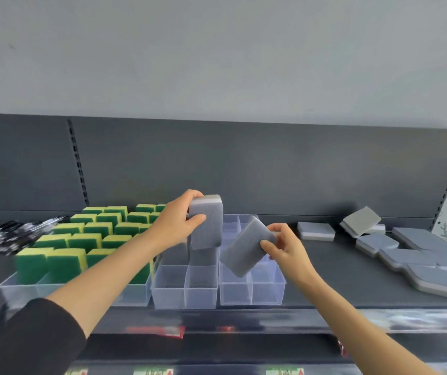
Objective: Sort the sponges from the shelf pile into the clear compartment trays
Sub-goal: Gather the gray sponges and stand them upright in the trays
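Observation:
My left hand (180,219) grips an upright grey sponge (207,223) by its left edge, above the middle clear compartment tray (186,289). Grey sponges stand in that tray's rear cells, below the held one. My right hand (284,246) pinches a second grey sponge (245,247), tilted, over the right clear tray (252,292), whose front cells hold nothing. A pile of several grey sponges (411,257) lies loose on the shelf to the right.
A left clear tray (22,290) is packed with upright green-and-yellow sponges (81,239). Black-and-white packets (8,236) lie at the far left. The dark shelf back panel (244,169) rises behind. Price labels (154,331) line the shelf's front edge.

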`<state>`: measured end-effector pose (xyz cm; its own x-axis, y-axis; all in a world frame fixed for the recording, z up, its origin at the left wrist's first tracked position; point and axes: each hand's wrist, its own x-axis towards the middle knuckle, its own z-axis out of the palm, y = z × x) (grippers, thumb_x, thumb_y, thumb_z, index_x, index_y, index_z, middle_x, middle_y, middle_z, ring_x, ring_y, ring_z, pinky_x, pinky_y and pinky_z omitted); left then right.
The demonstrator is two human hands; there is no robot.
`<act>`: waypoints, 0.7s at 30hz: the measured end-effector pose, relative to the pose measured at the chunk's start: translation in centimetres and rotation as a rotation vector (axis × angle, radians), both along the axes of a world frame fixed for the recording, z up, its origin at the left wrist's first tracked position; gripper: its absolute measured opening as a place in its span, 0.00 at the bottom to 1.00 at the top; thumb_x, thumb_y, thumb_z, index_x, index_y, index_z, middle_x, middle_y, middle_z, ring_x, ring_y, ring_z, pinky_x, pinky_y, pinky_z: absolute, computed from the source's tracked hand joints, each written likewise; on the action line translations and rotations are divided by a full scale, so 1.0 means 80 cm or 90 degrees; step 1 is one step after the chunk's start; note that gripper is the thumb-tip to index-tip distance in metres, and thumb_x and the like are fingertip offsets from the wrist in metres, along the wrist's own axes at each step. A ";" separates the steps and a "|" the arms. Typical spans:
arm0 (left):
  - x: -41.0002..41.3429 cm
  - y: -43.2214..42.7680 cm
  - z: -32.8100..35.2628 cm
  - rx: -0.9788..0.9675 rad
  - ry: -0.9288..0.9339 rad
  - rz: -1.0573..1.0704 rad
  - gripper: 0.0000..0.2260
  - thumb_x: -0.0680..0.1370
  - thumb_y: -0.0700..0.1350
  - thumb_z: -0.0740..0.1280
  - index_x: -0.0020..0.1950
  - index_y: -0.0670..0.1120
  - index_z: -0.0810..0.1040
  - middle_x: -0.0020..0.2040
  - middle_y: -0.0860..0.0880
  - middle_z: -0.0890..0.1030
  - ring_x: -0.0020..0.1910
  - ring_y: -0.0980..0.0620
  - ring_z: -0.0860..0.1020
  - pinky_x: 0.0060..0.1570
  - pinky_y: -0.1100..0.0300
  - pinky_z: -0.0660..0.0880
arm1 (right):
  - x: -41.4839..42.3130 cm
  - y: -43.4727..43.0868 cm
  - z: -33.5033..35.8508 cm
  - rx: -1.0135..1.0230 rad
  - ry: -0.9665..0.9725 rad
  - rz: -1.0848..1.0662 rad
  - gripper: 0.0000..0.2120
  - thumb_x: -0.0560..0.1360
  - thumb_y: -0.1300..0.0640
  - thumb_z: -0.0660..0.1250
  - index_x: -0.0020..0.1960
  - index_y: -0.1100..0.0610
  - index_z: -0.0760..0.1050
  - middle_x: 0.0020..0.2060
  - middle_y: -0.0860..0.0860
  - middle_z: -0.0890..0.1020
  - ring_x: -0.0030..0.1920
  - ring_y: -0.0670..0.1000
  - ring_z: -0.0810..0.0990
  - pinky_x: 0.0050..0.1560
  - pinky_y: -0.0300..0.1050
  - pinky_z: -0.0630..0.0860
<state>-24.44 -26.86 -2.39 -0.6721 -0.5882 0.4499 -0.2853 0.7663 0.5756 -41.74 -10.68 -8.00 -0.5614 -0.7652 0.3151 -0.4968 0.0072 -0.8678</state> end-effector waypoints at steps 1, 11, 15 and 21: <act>0.012 -0.006 -0.003 -0.001 -0.014 0.007 0.15 0.78 0.42 0.64 0.64 0.46 0.67 0.53 0.50 0.73 0.49 0.51 0.74 0.42 0.63 0.73 | 0.010 -0.006 -0.002 0.005 -0.002 0.005 0.07 0.76 0.60 0.64 0.51 0.50 0.69 0.45 0.55 0.78 0.43 0.51 0.75 0.50 0.51 0.76; 0.081 -0.043 -0.039 0.041 -0.120 -0.002 0.17 0.78 0.43 0.64 0.65 0.48 0.65 0.55 0.50 0.74 0.51 0.50 0.76 0.46 0.61 0.74 | 0.066 -0.044 -0.004 0.013 -0.006 -0.003 0.08 0.77 0.60 0.63 0.53 0.51 0.69 0.46 0.49 0.77 0.45 0.50 0.74 0.50 0.48 0.75; 0.082 -0.048 -0.055 0.053 -0.145 -0.020 0.18 0.78 0.43 0.64 0.66 0.48 0.64 0.59 0.52 0.71 0.56 0.54 0.72 0.54 0.59 0.71 | 0.074 -0.052 -0.004 0.003 0.004 -0.007 0.08 0.77 0.61 0.62 0.53 0.51 0.70 0.44 0.47 0.77 0.43 0.50 0.74 0.47 0.44 0.73; 0.085 -0.054 -0.073 0.072 -0.179 -0.017 0.18 0.78 0.43 0.63 0.67 0.48 0.64 0.65 0.49 0.71 0.61 0.51 0.72 0.60 0.59 0.70 | 0.076 -0.057 -0.001 -0.010 0.022 -0.005 0.09 0.77 0.62 0.62 0.51 0.47 0.70 0.44 0.45 0.77 0.44 0.50 0.74 0.48 0.45 0.74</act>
